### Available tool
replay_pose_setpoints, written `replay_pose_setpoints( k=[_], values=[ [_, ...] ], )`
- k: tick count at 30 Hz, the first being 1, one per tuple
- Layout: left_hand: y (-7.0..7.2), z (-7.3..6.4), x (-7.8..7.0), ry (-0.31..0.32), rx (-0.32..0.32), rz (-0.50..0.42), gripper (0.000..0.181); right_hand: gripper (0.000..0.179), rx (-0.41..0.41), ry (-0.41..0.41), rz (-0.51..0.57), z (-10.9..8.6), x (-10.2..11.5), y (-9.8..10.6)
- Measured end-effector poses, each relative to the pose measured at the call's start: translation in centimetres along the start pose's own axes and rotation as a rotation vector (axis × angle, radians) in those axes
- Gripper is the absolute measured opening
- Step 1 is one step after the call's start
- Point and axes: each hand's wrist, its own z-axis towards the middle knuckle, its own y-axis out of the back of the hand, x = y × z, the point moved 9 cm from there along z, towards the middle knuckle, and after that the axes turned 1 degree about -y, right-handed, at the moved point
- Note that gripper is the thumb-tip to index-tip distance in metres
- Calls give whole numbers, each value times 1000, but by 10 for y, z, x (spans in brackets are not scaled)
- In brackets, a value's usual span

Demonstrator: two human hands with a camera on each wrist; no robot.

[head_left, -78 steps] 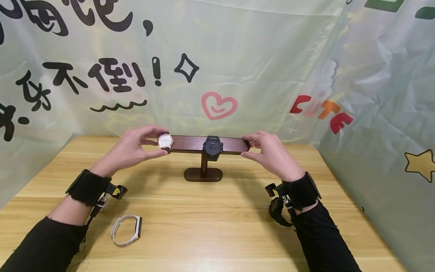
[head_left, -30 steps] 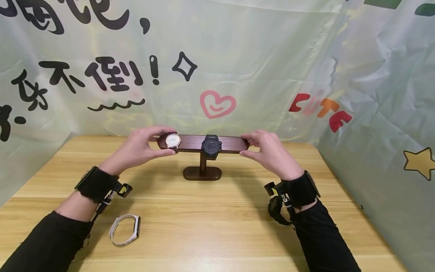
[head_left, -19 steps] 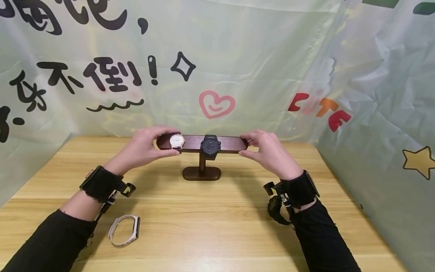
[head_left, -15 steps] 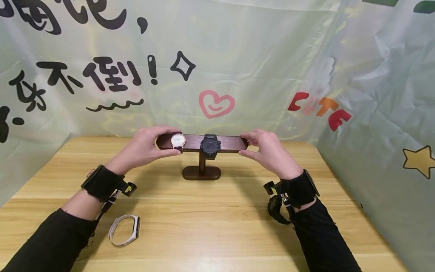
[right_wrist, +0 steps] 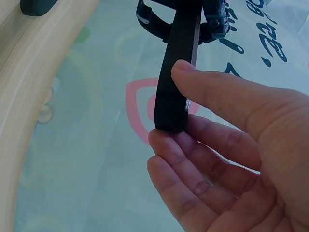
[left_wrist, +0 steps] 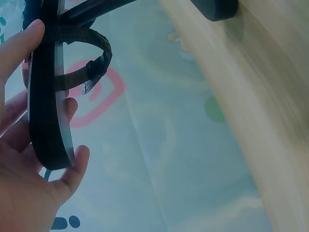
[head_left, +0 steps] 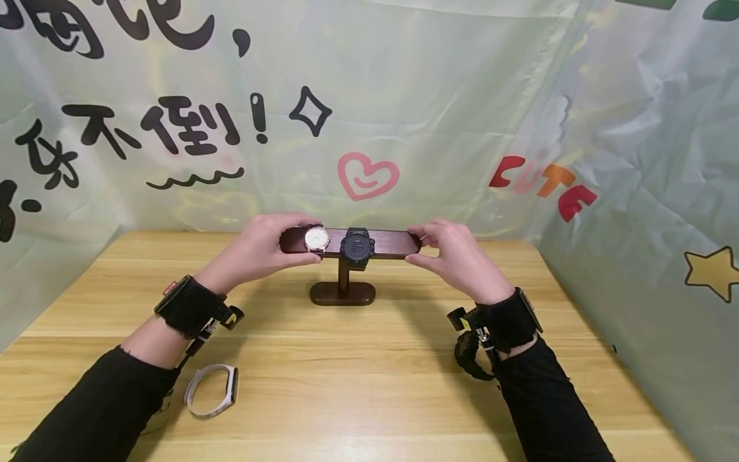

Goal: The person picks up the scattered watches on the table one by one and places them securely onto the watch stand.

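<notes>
A dark brown wooden watch stand (head_left: 395, 244) holds two watches on its bar. My left hand (head_left: 260, 249) pinches the wristwatch with a white dial and rose-gold case (head_left: 316, 239) between thumb and fingers, left of centre. In the left wrist view its dark strap (left_wrist: 105, 47) loops closed under the bar, and my thumb presses the strap's edge. At the middle hangs a chunky black digital watch (head_left: 356, 246). My right hand (head_left: 456, 256) grips the bar's right end, thumb on the near edge and fingers behind, as the right wrist view shows.
A white fitness band (head_left: 233, 385) stands on its edge on the wooden table (head_left: 358, 391) at front left. Another black watch (head_left: 464, 350) lies beside my right wrist, partly hidden by the wrist camera. A printed cloth (head_left: 450, 115) hangs behind the table.
My left hand has slid the white-dial wristwatch rightward along the bar, closer to the black digital watch. My right hand keeps its hold on the bar's end.
</notes>
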Motion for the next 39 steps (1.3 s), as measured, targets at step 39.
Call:
replay_pose_setpoints(
  k=[39],
  values=[
    [-11,10,-13,-50,18,14,55,50,-10,15,7,0,-1,0]
  ],
)
